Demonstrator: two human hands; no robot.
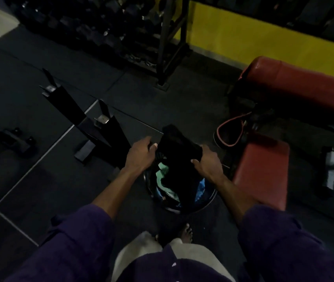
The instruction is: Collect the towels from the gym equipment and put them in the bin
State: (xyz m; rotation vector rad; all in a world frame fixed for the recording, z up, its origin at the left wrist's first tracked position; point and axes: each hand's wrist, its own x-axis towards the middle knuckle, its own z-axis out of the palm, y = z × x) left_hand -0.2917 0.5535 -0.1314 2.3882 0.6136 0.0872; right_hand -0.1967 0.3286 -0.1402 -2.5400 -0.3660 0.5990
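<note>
Both hands, left hand and right hand, pinch the black towel directly above the open bin, hanging downward.

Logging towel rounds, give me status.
Left hand and right hand grip black towel. Towel hangs over bin, not dropped. Nothing blocking.
</note>
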